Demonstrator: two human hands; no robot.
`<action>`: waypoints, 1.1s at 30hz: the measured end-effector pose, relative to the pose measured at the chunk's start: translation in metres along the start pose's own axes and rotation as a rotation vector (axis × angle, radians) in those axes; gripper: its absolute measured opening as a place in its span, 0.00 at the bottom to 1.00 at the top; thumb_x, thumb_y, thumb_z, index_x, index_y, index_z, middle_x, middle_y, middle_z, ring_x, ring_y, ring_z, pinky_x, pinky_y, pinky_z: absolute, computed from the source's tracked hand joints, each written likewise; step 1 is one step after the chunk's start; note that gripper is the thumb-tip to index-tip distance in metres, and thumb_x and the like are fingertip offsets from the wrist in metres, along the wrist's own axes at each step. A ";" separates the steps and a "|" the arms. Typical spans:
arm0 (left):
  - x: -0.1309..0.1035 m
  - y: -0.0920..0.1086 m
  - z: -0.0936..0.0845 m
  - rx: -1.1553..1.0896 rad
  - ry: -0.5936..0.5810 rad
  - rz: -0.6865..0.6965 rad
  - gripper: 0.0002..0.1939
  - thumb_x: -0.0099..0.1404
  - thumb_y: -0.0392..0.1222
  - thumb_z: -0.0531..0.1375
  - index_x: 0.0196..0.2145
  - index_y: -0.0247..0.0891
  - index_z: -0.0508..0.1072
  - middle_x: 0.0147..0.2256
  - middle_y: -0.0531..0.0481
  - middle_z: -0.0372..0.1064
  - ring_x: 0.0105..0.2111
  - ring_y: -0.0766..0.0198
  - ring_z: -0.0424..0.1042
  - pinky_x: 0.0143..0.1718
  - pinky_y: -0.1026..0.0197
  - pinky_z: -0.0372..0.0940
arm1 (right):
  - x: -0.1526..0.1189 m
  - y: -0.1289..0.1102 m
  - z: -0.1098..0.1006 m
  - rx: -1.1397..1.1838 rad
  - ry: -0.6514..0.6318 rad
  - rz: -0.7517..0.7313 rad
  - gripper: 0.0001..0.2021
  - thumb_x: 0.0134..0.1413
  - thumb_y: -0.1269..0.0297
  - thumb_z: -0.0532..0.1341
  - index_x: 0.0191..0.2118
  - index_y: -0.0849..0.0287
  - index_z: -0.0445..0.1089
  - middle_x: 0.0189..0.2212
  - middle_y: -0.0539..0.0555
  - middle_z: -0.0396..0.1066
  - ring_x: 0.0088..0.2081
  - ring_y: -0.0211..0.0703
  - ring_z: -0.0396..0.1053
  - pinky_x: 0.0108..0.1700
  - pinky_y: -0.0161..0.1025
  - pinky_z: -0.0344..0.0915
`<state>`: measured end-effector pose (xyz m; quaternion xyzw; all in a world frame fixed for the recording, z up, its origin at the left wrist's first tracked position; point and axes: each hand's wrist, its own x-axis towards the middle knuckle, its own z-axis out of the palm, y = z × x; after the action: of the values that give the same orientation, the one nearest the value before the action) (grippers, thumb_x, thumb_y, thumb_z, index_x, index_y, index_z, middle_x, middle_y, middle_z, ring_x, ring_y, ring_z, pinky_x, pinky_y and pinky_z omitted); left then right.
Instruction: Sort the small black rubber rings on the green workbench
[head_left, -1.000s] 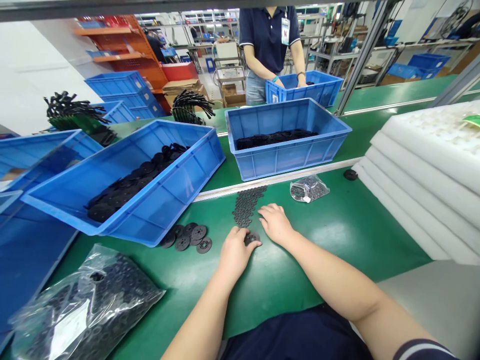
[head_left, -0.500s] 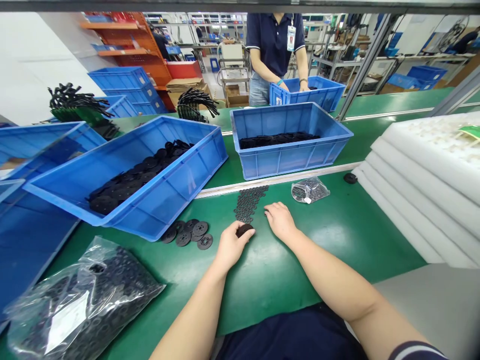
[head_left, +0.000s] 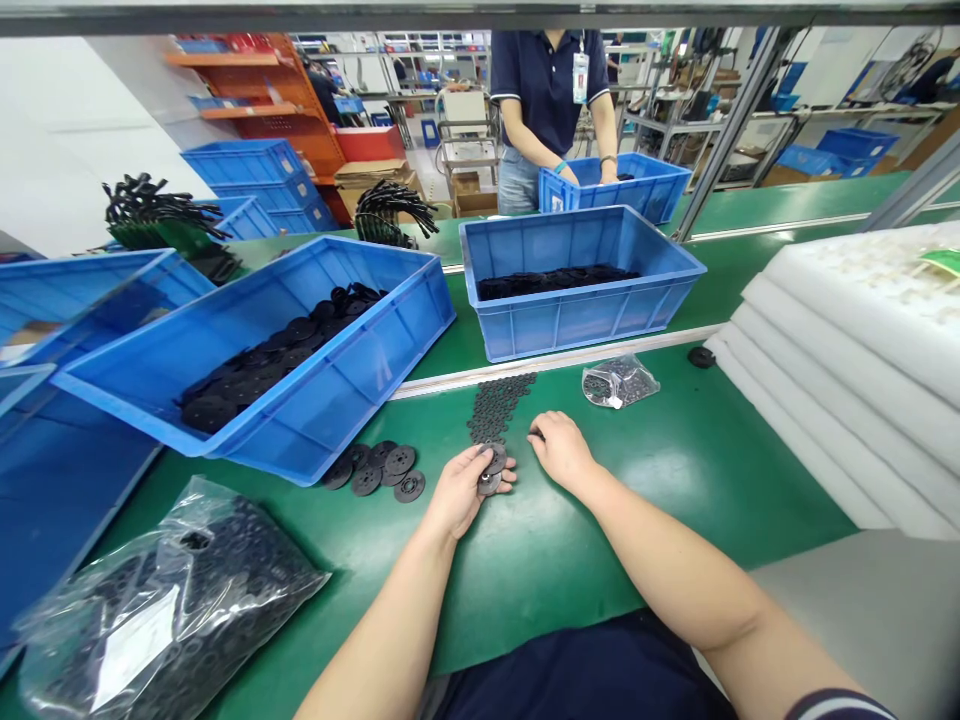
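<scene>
Black discs (head_left: 493,462) are held in my left hand (head_left: 457,490), with the thumb over them and the fingertips showing beyond. My right hand (head_left: 559,446) rests near the green tabletop with its fingers curled; something small and dark shows at the fingertips, too small to make out. Between and beyond the hands lies a patch of small black rings (head_left: 501,403). Several loose black discs (head_left: 382,462) lie to the left of my left hand. A small clear bag of rings (head_left: 621,382) is beyond my right hand.
Two blue bins (head_left: 397,340) (head_left: 585,318) of black discs stand behind the work area. A large bag of rings (head_left: 217,600) lies at the left front. White foam sheets (head_left: 847,380) are stacked at right. Across the table a person (head_left: 551,110) reaches into another bin.
My left hand has turned, so the faces of the discs now show and its fingertips stick out past them. The right hand has hardly moved.
</scene>
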<state>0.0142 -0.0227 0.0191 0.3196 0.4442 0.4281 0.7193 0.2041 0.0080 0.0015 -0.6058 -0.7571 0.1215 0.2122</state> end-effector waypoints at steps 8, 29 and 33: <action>0.004 -0.001 -0.004 -0.045 0.007 0.006 0.15 0.58 0.44 0.66 0.38 0.30 0.73 0.35 0.37 0.78 0.28 0.60 0.78 0.29 0.61 0.73 | -0.007 -0.008 -0.004 -0.039 -0.070 -0.099 0.04 0.61 0.69 0.61 0.36 0.58 0.73 0.38 0.56 0.72 0.43 0.48 0.66 0.48 0.43 0.61; 0.002 -0.006 0.000 0.023 0.002 0.045 0.21 0.57 0.50 0.67 0.40 0.30 0.73 0.38 0.37 0.78 0.29 0.59 0.78 0.29 0.60 0.73 | -0.010 -0.015 0.003 0.328 0.065 0.030 0.04 0.55 0.74 0.63 0.36 0.59 0.73 0.32 0.52 0.71 0.36 0.41 0.68 0.42 0.38 0.65; 0.002 -0.008 0.001 0.049 -0.029 0.066 0.21 0.57 0.52 0.67 0.39 0.31 0.74 0.32 0.42 0.77 0.30 0.59 0.77 0.28 0.62 0.73 | -0.019 -0.029 0.007 0.472 0.111 -0.184 0.04 0.56 0.73 0.64 0.37 0.58 0.73 0.32 0.51 0.69 0.35 0.40 0.67 0.40 0.37 0.65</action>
<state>0.0182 -0.0245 0.0117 0.3577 0.4336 0.4358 0.7030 0.1795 -0.0171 0.0048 -0.4741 -0.7468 0.2413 0.3991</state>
